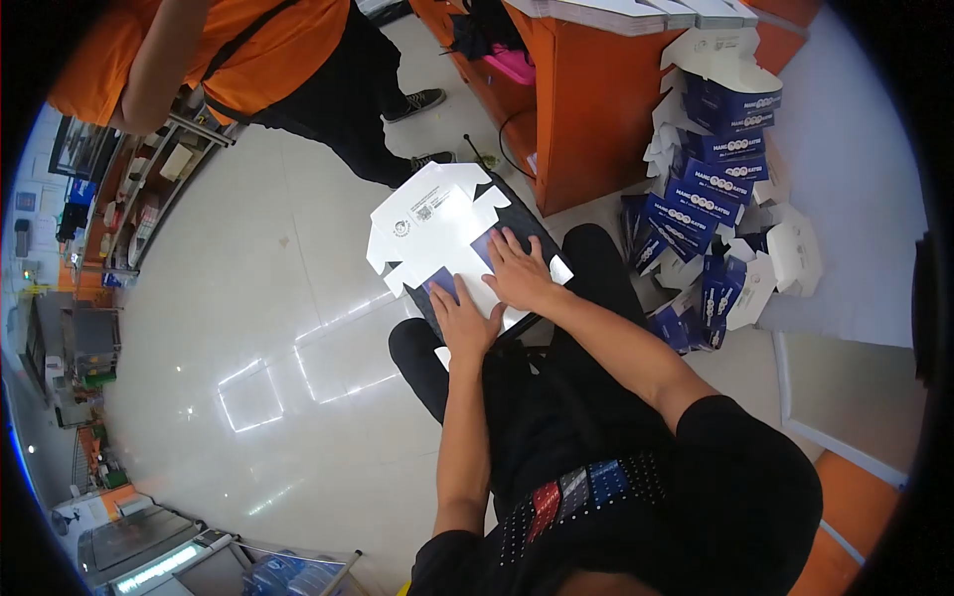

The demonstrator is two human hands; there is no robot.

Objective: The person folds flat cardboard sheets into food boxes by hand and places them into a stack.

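A white cardboard box blank [442,233] with blue panels and small printed marks lies on a dark flat board [514,214] across my lap. On its near left part my left hand [465,323] lies with fingers spread, fingertips at a blue panel. My right hand [519,273] rests palm down on the right side, its fingers apart over the other blue panel. Both hands press on the cardboard and neither grips it. Parts of the blue panels are hidden under my fingers.
Folded blue and white boxes [706,189] are piled on the right, beside an orange cabinet [596,109] with flat white cardboard [636,15] on top. A person in an orange shirt [273,60] stands at the upper left. Shelves [164,179] line the left.
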